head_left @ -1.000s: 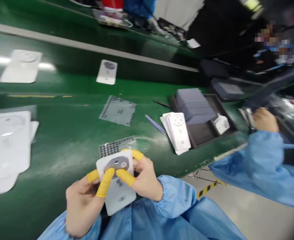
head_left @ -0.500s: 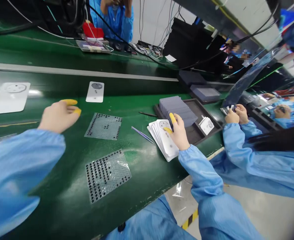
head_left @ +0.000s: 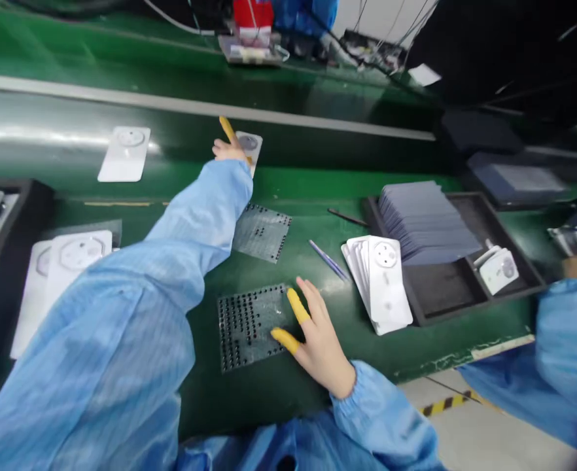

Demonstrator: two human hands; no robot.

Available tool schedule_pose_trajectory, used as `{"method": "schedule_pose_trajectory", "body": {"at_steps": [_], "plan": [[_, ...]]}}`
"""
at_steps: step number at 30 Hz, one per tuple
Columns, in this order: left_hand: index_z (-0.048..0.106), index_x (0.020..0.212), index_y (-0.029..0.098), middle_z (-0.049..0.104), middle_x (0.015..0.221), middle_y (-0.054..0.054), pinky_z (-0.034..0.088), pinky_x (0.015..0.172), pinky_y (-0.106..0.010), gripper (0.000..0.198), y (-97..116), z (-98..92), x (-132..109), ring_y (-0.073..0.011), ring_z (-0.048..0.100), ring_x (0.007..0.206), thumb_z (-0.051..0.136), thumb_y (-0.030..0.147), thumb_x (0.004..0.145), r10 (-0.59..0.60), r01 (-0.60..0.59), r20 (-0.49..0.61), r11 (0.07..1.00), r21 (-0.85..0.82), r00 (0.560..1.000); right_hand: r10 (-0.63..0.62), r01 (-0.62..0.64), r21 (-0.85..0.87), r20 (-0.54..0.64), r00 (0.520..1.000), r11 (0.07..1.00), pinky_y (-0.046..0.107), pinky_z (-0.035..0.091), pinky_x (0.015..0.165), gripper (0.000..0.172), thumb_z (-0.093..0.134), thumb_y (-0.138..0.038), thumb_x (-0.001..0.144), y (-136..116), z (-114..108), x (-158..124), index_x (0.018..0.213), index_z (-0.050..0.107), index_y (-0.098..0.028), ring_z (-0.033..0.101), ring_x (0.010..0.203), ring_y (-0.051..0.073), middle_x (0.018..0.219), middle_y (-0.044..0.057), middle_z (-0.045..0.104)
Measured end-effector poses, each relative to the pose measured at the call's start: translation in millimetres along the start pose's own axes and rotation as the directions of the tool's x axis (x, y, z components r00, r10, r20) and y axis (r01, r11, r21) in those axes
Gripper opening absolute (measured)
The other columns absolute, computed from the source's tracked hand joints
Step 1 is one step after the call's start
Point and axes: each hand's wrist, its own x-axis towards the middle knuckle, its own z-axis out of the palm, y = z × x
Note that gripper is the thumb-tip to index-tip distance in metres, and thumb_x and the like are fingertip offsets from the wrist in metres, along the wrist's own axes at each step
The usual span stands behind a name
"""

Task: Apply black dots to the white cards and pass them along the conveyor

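My left hand reaches to the back of the bench, beside a white phone back cover with a round grey camera ring. Its fingers are apart, the thumb overlapping the cover's left edge; whether it presses there I cannot tell. Yellow finger cots cover some fingertips. My right hand hovers open at the right side of a clear sheet with rows of small black dots. A second dotted sheet lies behind it, partly hidden by my left sleeve. Tweezers lie near a fanned stack of white covers.
A black tray holds grey dividers and small white covers. Another cover lies at back left. More covers and a black box stand left. A co-worker's sleeve is at right.
My view has swung left. My left hand has reached over to the back cover. My right hand has left the stack of covers and moved to the nearer dotted sheet.
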Motion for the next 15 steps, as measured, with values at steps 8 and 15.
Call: {"method": "schedule_pose_trajectory", "body": {"at_steps": [8,15], "plan": [[0.048,0.131,0.008,0.049,0.134,-0.013,0.046,0.098,-0.045,0.046,-34,-29.3,9,-0.0219,0.058,0.111,0.054,0.035,0.094,-0.081,0.081,-0.025,0.997,0.011,0.996,0.2,-0.163,0.432,-0.042,0.979,0.887,0.041,0.055,0.096,0.014,0.056,-0.018,0.09,7,16,0,0.102,0.065,-0.019,0.065,0.111,0.022,0.121,0.013,0.066],[0.049,0.13,0.01,0.05,0.133,-0.013,0.048,0.095,-0.044,0.042,-42,-48.4,-18,-0.0198,0.06,0.107,0.052,0.033,0.095,0.048,-0.049,-0.005,0.996,-0.074,0.999,0.387,-0.334,0.643,0.062,0.92,0.689,0.031,0.061,0.077,0.015,0.059,-0.029,0.089,5,15,1,0.099,0.064,-0.019,0.073,0.078,0.016,0.092,0.006,0.075]]}}
